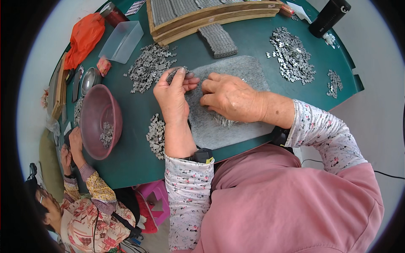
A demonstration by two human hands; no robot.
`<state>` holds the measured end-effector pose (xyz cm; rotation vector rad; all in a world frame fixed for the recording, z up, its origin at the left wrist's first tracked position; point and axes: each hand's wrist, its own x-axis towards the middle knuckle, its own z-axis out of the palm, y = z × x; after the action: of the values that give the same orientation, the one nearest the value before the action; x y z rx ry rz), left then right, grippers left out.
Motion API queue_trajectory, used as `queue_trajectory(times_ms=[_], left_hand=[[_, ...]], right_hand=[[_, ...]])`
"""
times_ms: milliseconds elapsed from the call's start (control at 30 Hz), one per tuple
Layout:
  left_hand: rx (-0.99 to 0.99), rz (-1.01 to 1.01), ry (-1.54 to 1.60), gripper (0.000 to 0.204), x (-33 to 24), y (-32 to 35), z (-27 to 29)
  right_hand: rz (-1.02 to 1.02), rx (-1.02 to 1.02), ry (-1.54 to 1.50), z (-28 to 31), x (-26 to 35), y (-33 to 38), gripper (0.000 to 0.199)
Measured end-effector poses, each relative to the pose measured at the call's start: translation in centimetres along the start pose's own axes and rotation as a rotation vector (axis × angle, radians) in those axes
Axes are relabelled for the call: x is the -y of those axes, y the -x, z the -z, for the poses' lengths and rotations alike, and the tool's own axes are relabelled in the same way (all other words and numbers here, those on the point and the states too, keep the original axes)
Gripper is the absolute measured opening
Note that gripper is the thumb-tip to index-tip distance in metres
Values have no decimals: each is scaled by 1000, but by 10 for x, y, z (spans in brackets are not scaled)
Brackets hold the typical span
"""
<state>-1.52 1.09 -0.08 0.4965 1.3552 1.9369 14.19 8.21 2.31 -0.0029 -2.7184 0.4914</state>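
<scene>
Rows of grey metal pieces (pixel 177 10) stand packed inside the wooden tray (pixel 215 19) at the far side of my green surface (pixel 130 164); I take those as the finished part. A squared-off block of pieces (pixel 218 41) lies just in front of the tray, lined up as neatly, so I count it as done too.

My left hand (pixel 172 95) is raised near the far-left corner of the grey mat (pixel 211 137), thumb and fingers pinching a dark grey clump (pixel 170 76). It may be several pieces held together, but my fingers cover too much of it to be sure. My right hand (pixel 234 95) is over the mat, fingers curled down and close to the left fingertips; its back hides the tips, so I cannot tell whether it grips anything. Below it, thin silvery pins (pixel 223 121) lie bunched on the mat.

Much looks left. Loose pieces are heaped in a far-left pile (pixel 152 67), a near-left pile (pixel 156 137), a large right pile (pixel 292 55) and a small right pile (pixel 334 83), none of them lined up. The dull purple bowl (pixel 90 122) has more pieces in it, and a co-worker's hands (pixel 76 143) are just beside it.
</scene>
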Motion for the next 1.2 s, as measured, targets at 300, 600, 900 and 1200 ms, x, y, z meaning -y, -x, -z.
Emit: queue_trajectory(times_ms=[300,600,900,1200], left_hand=[[21,11,-43,13,-2,0,-2],[152,-139,-197,10,-2,10,-9],[293,-197,-289,13,0,17,-19],[286,-175,-297,13,2,16,-19]], right_hand=[[142,-65,153,-10,-1,-5,16],[-256,-428,-252,19,-19,-11,7],[-351,-400,-476,15,-40,-12,13],[-330,-377,-483,14,-45,-10,12]])
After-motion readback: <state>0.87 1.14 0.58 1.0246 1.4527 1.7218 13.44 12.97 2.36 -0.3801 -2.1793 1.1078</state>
